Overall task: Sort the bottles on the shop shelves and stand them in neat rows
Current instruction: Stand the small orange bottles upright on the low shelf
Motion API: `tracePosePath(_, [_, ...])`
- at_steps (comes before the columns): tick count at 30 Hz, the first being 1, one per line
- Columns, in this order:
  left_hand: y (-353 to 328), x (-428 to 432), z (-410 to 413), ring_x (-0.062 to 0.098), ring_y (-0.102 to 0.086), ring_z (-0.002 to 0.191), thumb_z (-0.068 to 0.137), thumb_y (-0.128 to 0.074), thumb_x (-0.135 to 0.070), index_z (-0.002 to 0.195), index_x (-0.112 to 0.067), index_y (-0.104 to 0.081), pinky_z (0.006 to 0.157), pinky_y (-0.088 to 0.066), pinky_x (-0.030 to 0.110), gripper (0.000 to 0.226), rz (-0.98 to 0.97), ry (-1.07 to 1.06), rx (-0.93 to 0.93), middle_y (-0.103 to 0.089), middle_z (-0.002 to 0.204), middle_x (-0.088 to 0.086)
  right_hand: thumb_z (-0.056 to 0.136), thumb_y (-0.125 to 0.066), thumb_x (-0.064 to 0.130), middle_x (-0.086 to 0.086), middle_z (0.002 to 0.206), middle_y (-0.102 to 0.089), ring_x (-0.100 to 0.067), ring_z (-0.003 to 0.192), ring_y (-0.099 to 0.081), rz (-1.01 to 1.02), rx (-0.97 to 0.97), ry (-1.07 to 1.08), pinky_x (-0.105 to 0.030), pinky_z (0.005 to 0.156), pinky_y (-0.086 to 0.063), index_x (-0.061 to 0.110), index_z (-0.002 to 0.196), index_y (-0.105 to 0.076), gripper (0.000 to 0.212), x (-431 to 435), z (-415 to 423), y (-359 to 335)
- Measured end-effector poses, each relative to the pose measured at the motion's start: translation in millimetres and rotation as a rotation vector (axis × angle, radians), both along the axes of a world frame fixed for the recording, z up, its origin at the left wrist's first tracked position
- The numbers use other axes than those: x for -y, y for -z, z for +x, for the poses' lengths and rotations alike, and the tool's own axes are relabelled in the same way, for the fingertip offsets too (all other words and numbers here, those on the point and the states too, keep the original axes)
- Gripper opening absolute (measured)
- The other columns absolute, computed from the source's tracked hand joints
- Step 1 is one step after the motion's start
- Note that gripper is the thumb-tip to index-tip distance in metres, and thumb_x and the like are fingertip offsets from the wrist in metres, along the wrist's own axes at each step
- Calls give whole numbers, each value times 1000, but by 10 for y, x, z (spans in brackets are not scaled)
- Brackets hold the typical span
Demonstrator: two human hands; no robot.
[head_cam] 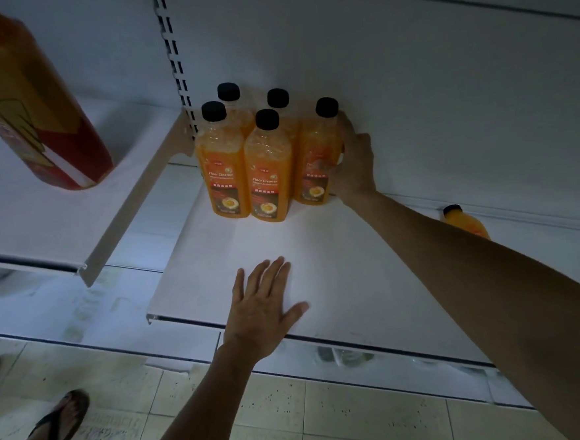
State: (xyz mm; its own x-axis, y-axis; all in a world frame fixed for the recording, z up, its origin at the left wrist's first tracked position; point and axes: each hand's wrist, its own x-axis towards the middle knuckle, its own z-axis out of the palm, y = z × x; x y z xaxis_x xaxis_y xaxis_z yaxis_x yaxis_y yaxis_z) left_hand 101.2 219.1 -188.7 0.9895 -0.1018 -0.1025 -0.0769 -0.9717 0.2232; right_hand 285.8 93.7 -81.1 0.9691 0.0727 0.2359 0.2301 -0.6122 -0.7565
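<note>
Head view, right hand gripping bottle, fingers hidden behind

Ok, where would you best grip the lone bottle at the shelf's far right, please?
Probably round the lone bottle just below its black cap, coming from the front: the back panel stands close behind it; the forearm hides its base.

Only one camera here, worn on my head. It looks forward and steeply down at a low white shelf, close enough that my right hand reaches the orange bottles at its far back. The wide lens also takes in the tiled floor and my sandalled foot at the near left.
</note>
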Motion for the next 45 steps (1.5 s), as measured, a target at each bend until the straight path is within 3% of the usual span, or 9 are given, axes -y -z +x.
tracePosePath(5, [-31, 3, 13, 18, -2, 146, 60, 26, -79, 150, -23, -8, 112, 10, 39, 111, -39, -16, -9, -7, 158, -4, 82, -72, 26, -12, 138, -38, -26, 121, -48, 28, -11, -32, -37, 96, -44, 22, 146, -23, 81, 77, -2, -30])
tracePosePath(8, [-100, 6, 28, 15, -7, 145, 66, 8, -84, 148, -25, -14, 116, 2, 39, 104, -92, -54, -36, -14, 157, -7, 77, -76, 17, -14, 140, -34, -23, 116, -50, 34, -72, -25, -31, 90, -48, 17, 147, -22, 88, 377, -89, 0])
tracePosePath(12, [-244, 59, 74, 14, -17, 140, 82, -50, -61, 144, -27, -26, 117, -7, 39, 75, -185, -139, -49, -23, 152, -9, 85, -65, 17, -19, 139, -35, -35, 128, -36, -497, -72, 82, -43, 102, -36, 6, 137, -41, 59, 1255, -251, 30])
tracePosePath(15, [-379, 154, 104, 18, -22, 138, 81, -62, -47, 142, -24, -30, 115, -16, 37, 73, -205, -197, -65, -28, 150, -6, 90, -56, 34, -19, 144, -30, -38, 131, -28, -644, -364, 296, -49, 102, -32, 13, 141, -37, 58, 1908, -435, 86])
tracePosePath(21, [-450, 712, 110, 24, -45, 119, 83, -64, -29, 135, -18, -43, 99, -37, 32, 57, -419, -197, 73, -47, 136, 5, 93, -49, 48, -17, 144, -40, -40, 126, -43, -253, -637, 335, -43, 102, -38, 27, 151, -11, 72, 2214, -829, 306])
tracePosePath(26, [-542, 1405, 102, 12, -51, 93, 78, -73, -26, 131, -17, -45, 84, -43, 20, 61, -900, -277, -289, -54, 124, 6, 81, -67, 49, -16, 146, -38, -34, 127, -45, -133, -722, 281, -36, 95, -42, 16, 151, -8, 97, 2067, -956, 269])
tracePosePath(35, [-465, 1595, 73, 20, -54, 114, 44, -64, -75, 140, -23, -29, 95, -49, 42, 114, -773, -160, -408, -52, 128, 1, 79, -68, 48, -4, 131, -51, -17, 100, -51, 136, -640, 145, -24, 67, -45, 33, 140, -30, 74, 1745, -1264, 456])
tracePosePath(39, [-596, 1488, 84, 11, -52, 112, 74, -74, -41, 143, -32, -18, 92, -44, 25, 89, -878, -85, -395, -48, 124, -12, 82, -65, 48, -2, 125, -55, -19, 103, -56, 262, -582, 132, -27, 65, -53, 36, 138, -35, 64, 1692, -1283, 458])
tracePosePath(45, [-650, 1232, 176, 11, -47, 115, 75, -76, -15, 143, -36, 4, 95, -43, 26, 107, -968, -86, -269, -42, 123, -10, 73, -77, 37, 2, 123, -55, -19, 106, -59, 279, -438, -55, -42, 82, -56, 46, 132, -33, 74, 1478, -1195, 258])
